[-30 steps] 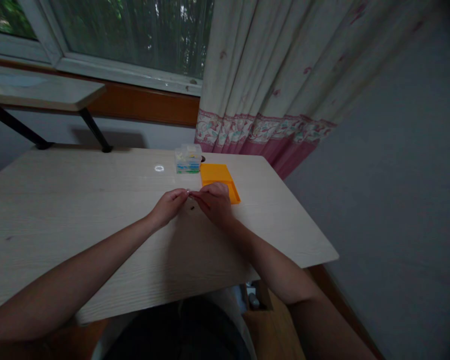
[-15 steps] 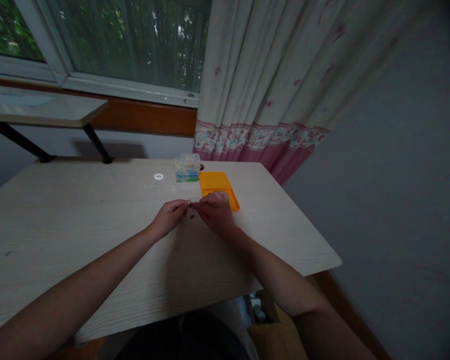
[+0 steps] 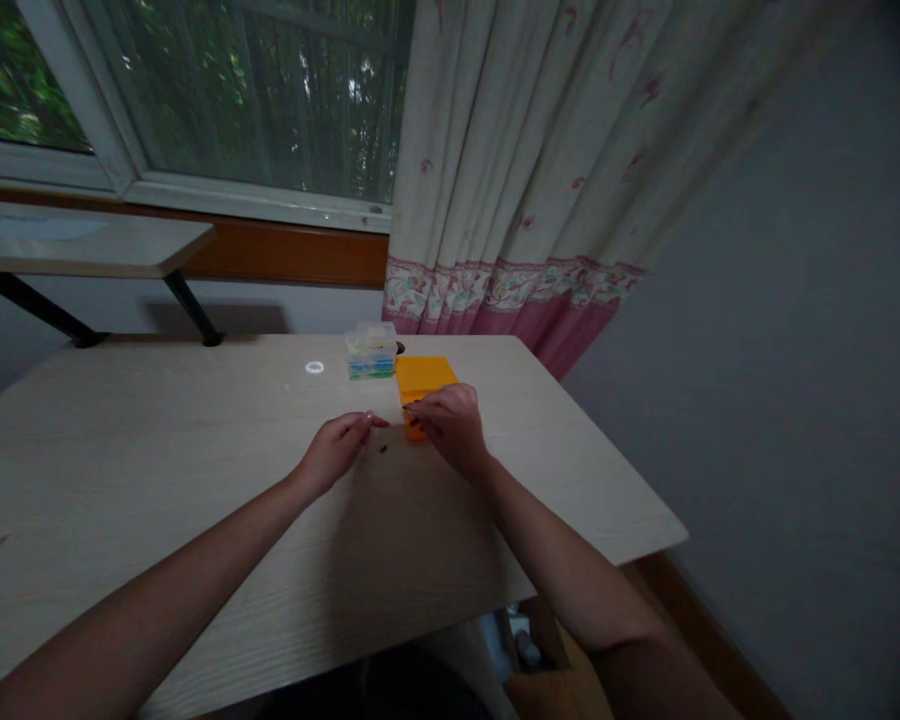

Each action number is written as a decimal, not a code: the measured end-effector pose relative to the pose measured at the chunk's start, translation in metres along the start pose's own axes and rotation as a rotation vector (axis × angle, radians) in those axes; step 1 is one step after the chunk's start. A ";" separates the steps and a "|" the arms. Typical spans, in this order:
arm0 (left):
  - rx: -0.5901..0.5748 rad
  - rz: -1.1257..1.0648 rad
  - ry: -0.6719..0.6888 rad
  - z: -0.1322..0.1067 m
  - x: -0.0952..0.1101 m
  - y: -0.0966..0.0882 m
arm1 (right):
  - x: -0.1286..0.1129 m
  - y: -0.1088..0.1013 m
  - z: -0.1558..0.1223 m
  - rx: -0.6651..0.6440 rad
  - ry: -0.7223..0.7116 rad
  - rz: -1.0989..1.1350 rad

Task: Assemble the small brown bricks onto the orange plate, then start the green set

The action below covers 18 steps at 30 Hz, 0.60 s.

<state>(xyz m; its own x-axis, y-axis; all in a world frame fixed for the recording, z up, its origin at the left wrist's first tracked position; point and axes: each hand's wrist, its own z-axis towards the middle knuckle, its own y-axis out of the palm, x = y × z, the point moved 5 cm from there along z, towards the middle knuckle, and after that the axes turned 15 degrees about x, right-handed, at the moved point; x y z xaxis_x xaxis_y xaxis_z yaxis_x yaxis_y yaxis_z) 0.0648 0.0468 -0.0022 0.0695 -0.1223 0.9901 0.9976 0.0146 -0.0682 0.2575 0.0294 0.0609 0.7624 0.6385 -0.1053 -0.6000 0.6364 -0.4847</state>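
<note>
My left hand [image 3: 336, 452] is just above the table, thumb and fingers pinched together. A tiny clear or shiny bit shows at its fingertips, too small to name. My right hand [image 3: 454, 425] is over the near part of the orange box [image 3: 424, 374], fingers closed in a pinch. Something dark and thin shows at those fingertips, but I cannot make out what it is. Several small dark pieces lie in the box, partly hidden by the right hand. Below and between the hands, one small dark piece [image 3: 383, 449] lies on the table.
Behind the orange box's left side stands a clear plastic case [image 3: 370, 352] with blue and green contents. A raised shelf [image 3: 90, 245] on black legs occupies the back left of the table [image 3: 195, 460]. A curtain [image 3: 510, 220] hangs behind, and an open drawer [image 3: 529, 650] is below the front edge.
My right hand has moved away from the left fingertips, rightward to the near part of the orange box. My left hand has stayed nearly in place. The view has tilted slightly up.
</note>
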 end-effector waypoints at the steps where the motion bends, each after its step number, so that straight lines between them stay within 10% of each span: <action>1: 0.013 -0.002 0.011 0.001 -0.001 -0.001 | 0.006 -0.001 0.001 0.012 0.015 -0.008; 18: -0.051 0.412 0.515 0.001 0.016 -0.012 | 0.083 -0.006 -0.005 -0.007 0.291 -0.113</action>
<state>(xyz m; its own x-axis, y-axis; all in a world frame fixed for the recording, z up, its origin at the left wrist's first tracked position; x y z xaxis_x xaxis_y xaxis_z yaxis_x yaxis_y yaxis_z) 0.0536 0.0461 0.0147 0.4269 -0.5757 0.6974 0.8870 0.1165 -0.4468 0.3257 0.0761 0.0506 0.8621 0.4126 -0.2941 -0.5066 0.6925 -0.5136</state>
